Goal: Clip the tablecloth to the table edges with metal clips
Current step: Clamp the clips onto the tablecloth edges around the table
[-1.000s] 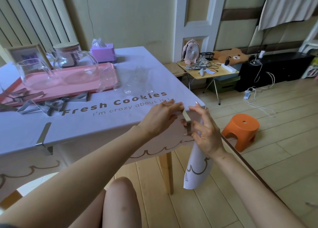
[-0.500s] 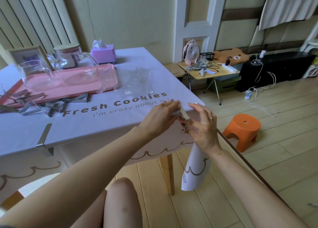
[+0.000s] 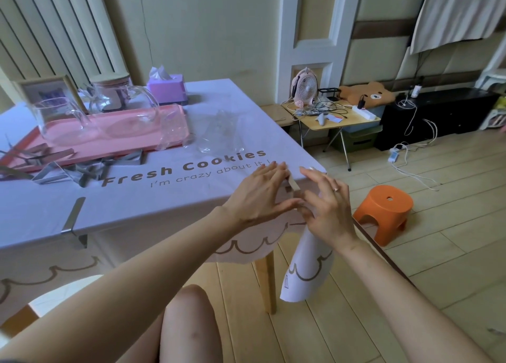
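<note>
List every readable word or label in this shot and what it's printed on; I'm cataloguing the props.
"Fresh Cookies": large brown letters on the tablecloth.
"I'm crazy about it!": smaller brown line just beneath, same cloth.
Small mark on the cloth's hanging corner: too small to read.
Picture in the frame: blurred, no legible text.
Nothing else can be read.

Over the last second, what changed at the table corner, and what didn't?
Both hands, left and right, opened up: the fingers that pinched the metal clip now spread off it, leaving it seated over the tablecloth edge. The other fitted clip, spare clips and pink tray stayed put.
</note>
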The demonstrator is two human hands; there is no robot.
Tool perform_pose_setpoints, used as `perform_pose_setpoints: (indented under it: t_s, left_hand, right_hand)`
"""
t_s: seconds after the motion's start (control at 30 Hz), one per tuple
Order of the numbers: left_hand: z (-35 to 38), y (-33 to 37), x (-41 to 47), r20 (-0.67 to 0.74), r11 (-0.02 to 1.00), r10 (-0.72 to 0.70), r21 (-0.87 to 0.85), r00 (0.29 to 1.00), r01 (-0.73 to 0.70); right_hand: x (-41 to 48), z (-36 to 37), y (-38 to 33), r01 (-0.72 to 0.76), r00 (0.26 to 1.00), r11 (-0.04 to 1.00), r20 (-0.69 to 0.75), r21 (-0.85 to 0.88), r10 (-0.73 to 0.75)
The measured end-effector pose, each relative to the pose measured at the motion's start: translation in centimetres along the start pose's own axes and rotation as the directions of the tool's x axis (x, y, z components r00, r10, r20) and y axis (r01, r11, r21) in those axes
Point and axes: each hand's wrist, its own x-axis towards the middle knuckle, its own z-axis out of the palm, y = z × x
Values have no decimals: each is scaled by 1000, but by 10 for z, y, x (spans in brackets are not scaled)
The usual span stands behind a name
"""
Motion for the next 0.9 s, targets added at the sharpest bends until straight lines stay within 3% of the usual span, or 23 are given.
perform_pose_setpoints:
  t_s: [0.17, 0.3, 0.47, 0.7, 0.9]
  left_hand:
    - [3, 0, 2, -15, 999, -36, -19, 999, 35]
    - [2, 0, 2, -13, 999, -40, -38, 999, 40]
    - [2, 0, 2, -29, 999, -37, -10, 999, 36]
    - [2, -1, 2, -13, 1000, -27, -1, 1000, 27]
    - [6, 0, 0, -1, 991, -40, 125, 999, 40]
  right_hand:
    - [15, -3, 1, -56, 993, 997, -102, 47, 61]
    - [29, -6, 9, 64, 994, 998, -86, -11, -65]
    - [32, -5, 18, 110, 986, 992, -121, -57, -117]
    - [35, -5, 23, 182, 974, 983, -135, 4, -180]
    - [37, 0, 21, 130, 975, 990, -185, 46, -120]
